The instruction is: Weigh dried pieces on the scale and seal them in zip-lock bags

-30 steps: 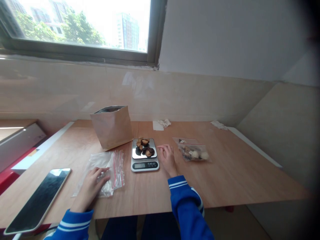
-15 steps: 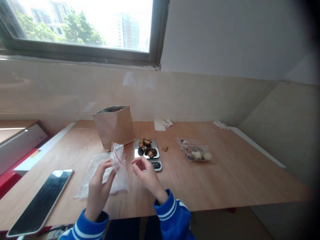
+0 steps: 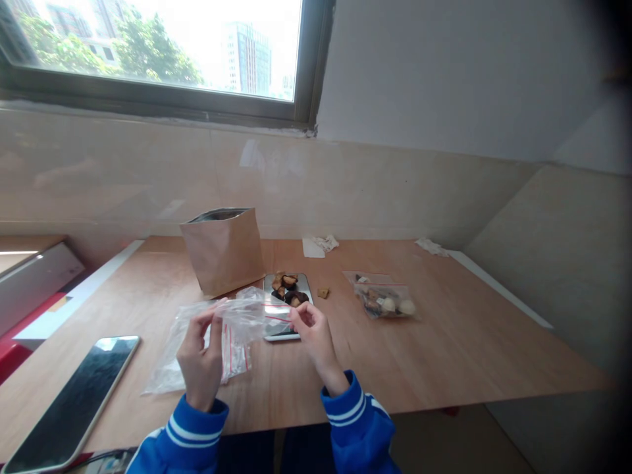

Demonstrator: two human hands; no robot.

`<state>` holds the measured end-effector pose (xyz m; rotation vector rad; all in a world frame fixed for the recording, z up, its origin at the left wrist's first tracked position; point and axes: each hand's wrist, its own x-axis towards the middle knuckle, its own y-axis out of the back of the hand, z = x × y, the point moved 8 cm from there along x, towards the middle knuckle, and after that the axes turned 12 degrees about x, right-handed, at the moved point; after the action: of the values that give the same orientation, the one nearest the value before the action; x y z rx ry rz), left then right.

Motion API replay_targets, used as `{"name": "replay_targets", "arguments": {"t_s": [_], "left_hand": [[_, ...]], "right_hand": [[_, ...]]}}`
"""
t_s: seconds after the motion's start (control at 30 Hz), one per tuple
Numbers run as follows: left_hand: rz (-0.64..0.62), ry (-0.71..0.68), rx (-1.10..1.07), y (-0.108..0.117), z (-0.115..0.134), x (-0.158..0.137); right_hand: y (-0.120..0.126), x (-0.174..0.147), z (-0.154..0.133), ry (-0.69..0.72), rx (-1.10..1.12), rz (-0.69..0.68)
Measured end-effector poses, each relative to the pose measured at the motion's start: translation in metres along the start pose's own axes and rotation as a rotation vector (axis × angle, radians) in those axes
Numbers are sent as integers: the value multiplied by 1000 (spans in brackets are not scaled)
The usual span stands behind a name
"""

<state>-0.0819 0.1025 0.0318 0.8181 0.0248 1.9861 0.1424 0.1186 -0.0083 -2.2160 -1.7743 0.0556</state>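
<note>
A clear zip-lock bag [image 3: 251, 316] with red seal lines is stretched sideways between my two hands. My left hand [image 3: 202, 352] pinches its closed end, and my right hand [image 3: 316, 336] pinches the end with the red lines. Below my left hand lie more clear zip-lock bags [image 3: 165, 365] on the table. Just behind the held bag, a small digital scale [image 3: 302, 282] bears several dried mushrooms [image 3: 289, 283]; the bag and my right hand cover its front part and display.
A brown paper bag [image 3: 224, 253] stands open behind the scale's left side. One brown piece [image 3: 323, 292] lies right of the scale, and filled zip-lock bags [image 3: 388, 303] lie farther right. A phone [image 3: 74, 401] rests at the left; crumpled tissue [image 3: 326, 243] is at the back.
My right hand has taken hold of the zip-lock bag's red-lined end and moved right. The bag, earlier hanging upright from my left hand, is now stretched out across the scale's front.
</note>
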Motion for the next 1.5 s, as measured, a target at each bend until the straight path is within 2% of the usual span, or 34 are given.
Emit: {"name": "replay_targets", "arguments": {"t_s": [0.13,0.2,0.27,0.33,0.47,0.57,0.73,0.93,1.0,1.07,1.2,1.37,1.43,1.5], "left_hand": [[56,-19,0,-9,2,12],[78,46,6,-20,-5,19],[48,103,-46,-37,-13,24],[51,147,-49,-50,-23,26],[16,177,9,-65,-45,21],[-22,148,24,-69,-54,17],[-93,122,-21,-75,-55,17],[-143,111,-59,-80,-56,15],[-159,90,-28,-80,-56,14],[-175,42,-16,-82,-53,12],[-167,-101,-53,-85,-47,10],[-143,-227,-50,-87,-44,8],[-142,-238,-51,-87,-43,7],[-135,-211,-64,-85,-42,8]], "right_hand": [[3,8,-5,67,-109,-116],[17,15,-10,175,-232,-55],[33,24,-11,287,-393,25],[40,33,-4,355,-556,22],[36,46,19,355,-765,-108],[32,50,25,320,-841,-131],[39,50,20,271,-796,-35],[47,44,2,198,-416,56],[38,40,-18,210,-339,72],[20,36,-43,241,-306,17],[-25,32,-78,331,-493,-199],[-62,32,-73,382,-819,-453],[-67,32,-70,380,-835,-508],[-68,33,-72,389,-756,-533]]}}
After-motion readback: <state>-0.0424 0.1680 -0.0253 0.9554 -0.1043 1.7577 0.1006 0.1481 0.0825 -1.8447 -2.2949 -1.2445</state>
